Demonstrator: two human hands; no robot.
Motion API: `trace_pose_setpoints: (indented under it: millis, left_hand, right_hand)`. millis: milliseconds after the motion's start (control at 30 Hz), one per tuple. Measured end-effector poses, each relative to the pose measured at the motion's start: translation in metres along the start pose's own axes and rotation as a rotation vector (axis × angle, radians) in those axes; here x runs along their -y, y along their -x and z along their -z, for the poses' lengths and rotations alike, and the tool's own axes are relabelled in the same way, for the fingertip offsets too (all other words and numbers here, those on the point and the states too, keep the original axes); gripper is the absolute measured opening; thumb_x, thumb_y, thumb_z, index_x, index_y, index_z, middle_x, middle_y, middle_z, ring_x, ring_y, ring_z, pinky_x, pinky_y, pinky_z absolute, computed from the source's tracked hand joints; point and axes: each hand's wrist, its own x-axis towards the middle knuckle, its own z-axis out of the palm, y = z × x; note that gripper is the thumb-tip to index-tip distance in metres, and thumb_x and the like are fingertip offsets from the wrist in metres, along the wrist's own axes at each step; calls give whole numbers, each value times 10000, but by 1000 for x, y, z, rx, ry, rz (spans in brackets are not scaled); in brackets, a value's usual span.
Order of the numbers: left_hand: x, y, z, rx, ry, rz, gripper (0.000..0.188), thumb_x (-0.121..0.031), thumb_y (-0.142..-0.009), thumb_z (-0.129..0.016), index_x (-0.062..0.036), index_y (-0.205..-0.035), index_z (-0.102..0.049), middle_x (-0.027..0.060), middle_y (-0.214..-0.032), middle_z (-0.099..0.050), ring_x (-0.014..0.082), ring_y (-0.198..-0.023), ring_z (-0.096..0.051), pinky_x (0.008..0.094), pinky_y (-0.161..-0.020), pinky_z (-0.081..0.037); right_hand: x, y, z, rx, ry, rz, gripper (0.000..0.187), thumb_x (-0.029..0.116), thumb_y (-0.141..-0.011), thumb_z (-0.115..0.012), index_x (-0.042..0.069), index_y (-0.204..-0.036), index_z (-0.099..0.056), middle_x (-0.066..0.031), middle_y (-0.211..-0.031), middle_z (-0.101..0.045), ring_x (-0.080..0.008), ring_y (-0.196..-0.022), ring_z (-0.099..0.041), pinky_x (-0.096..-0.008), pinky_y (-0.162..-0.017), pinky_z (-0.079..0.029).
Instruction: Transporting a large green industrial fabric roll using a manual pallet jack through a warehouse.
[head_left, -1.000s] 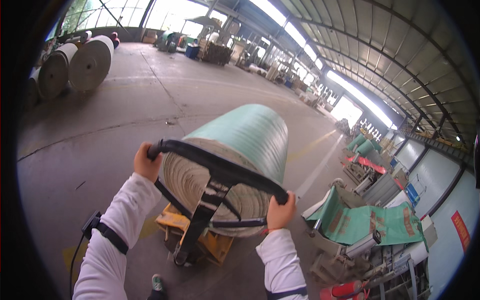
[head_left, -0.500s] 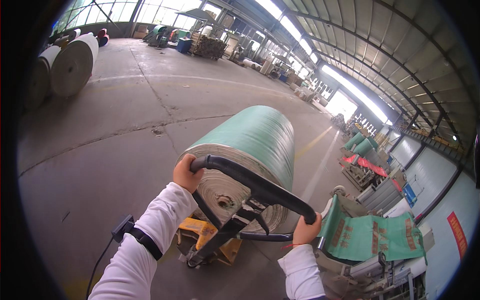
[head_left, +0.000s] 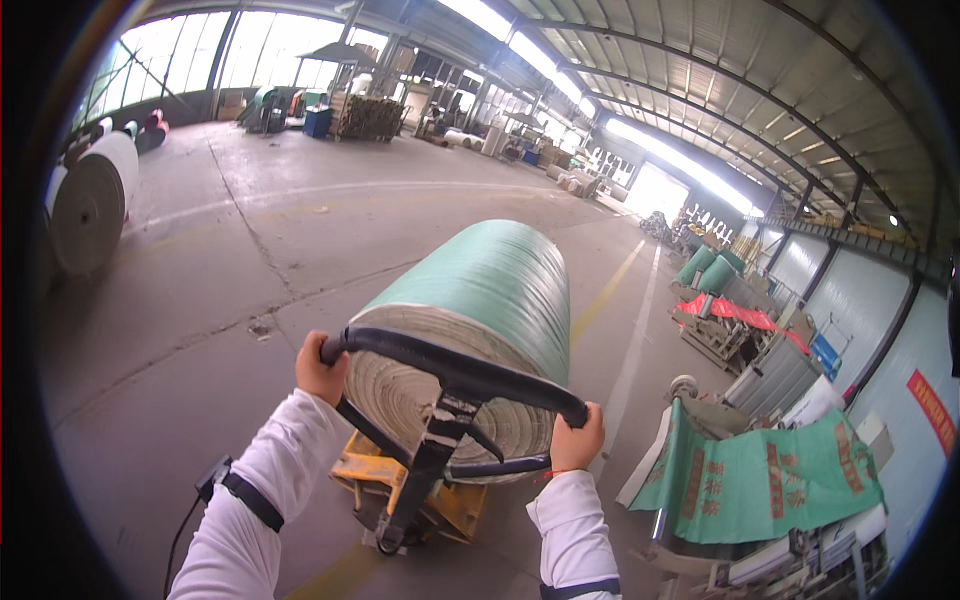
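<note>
My left hand [head_left: 320, 370] is wrapped round the left end of a black loop handle [head_left: 470, 365]. Round its right end closes my right hand [head_left: 578, 437]. The handle belongs to a yellow pallet jack [head_left: 368, 470], whose black shaft runs down to a wheel near the floor. Just beyond the handle, a large roll of green woven sheeting [head_left: 480, 270] lies on its side on the jack. Its pale, ringed end faces me, partly covered by the handle, and the jack's forks are hidden beneath it.
At right stands a machine with a printed green sheet [head_left: 750, 480] draped over it. Farther along that side are a red sheet [head_left: 735, 312] and green rolls [head_left: 710, 268]. Large white rolls [head_left: 95, 205] stand at far left. A stacked pile [head_left: 370, 117] sits at the back.
The handle and both hands have shifted left and swung more level in view. The roll sits slightly left, and the draped machine at right shows lower and farther right.
</note>
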Motion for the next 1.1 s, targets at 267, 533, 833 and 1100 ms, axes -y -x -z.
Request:
trace_pose_setpoints:
  millis: [267,533,833,1100]
  left_hand:
    - [25,-99,-122,60,62,58,246,-39,-613,-619,-51,-810,-472,131,-665,-519,291,-610,-510,331,-557,-403]
    - [100,-176,-261,212,100,69,278,-61,-594,-630,-49,-823,-471,150,-699,-526,322,-649,-525,357,-587,-418]
    - [152,-277,-425,114,131,-36,231,-44,-612,-608,-41,-795,-466,132,-621,-490,270,-575,-487,321,-540,-397]
    - [241,-362,-555,15,56,-43,207,-33,-633,-583,-44,-786,-444,89,-625,-448,190,-554,-440,294,-532,-384]
  right_hand:
    - [-35,-82,-126,-6,-11,-73,166,66,-656,-594,-3,-768,-493,-149,-663,-535,-281,-623,-545,-335,-588,-419]
    - [-103,-154,-259,-40,64,-105,133,33,-653,-584,2,-743,-490,-127,-661,-532,-237,-616,-533,-324,-602,-421]
    - [-171,-252,-403,-52,170,-79,195,115,-636,-623,53,-783,-512,-137,-710,-562,-316,-678,-559,-370,-612,-436]
    - [-225,-325,-543,31,39,-103,198,102,-636,-617,39,-782,-498,-163,-703,-556,-352,-672,-549,-403,-586,-421]
